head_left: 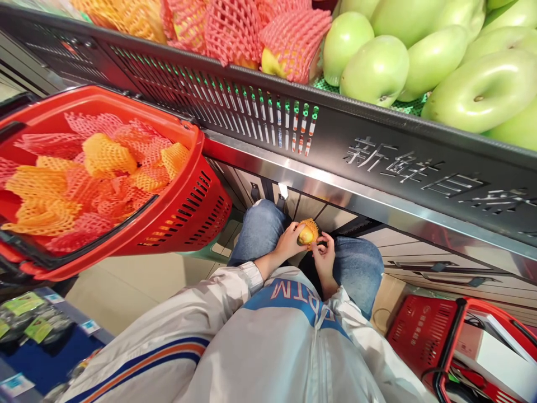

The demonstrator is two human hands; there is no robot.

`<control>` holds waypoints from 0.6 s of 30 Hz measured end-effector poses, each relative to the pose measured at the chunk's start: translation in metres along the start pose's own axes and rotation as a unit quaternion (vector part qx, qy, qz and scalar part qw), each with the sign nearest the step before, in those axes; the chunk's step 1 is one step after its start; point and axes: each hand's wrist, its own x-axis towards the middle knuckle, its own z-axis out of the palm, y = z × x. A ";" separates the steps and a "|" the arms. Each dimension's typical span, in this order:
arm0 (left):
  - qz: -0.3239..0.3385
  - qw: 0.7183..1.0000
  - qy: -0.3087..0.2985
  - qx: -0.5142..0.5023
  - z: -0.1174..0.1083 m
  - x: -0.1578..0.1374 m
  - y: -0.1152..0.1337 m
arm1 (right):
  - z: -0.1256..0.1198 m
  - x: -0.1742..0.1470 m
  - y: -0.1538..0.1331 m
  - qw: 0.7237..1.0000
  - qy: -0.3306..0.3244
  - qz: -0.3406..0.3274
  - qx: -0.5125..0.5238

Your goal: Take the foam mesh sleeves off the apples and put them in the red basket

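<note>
A small yellow fruit (pixel 306 235), partly covered by an orange foam net (pixel 312 224), is held between both hands above my lap. My left hand (pixel 289 240) is closed around the fruit's left side, with the thumb and fingertips on it. At the right edge, my right hand (pixel 324 257) has its fingers bent and pinched at the net. The exact kind of fruit cannot be made out.
A red basket (pixel 180 207) full of orange and pink foam nets stands at left. Ahead, a black display rack (pixel 251 106) bears netted fruit (pixel 232 28) and green apples (pixel 375 67). Another red basket (pixel 423 330) with boxes sits at lower right, a blue shelf (pixel 54 358) at lower left.
</note>
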 end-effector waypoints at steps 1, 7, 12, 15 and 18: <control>0.013 1.000 -0.005 0.001 0.000 0.000 0.000 | -0.001 0.002 0.001 1.000 0.005 0.011 0.009; 0.019 1.000 0.002 0.022 -0.001 0.000 -0.001 | -0.004 0.007 0.004 0.997 0.031 0.041 0.054; -0.008 0.999 0.035 0.009 -0.001 0.002 -0.003 | -0.001 0.006 0.005 0.984 -0.057 0.113 0.126; 0.033 0.998 0.056 -0.012 -0.001 0.002 -0.003 | -0.001 0.009 0.007 0.962 -0.100 0.179 0.180; 0.093 0.994 0.059 -0.025 -0.002 -0.001 -0.003 | -0.004 0.014 0.006 0.942 -0.107 0.224 0.227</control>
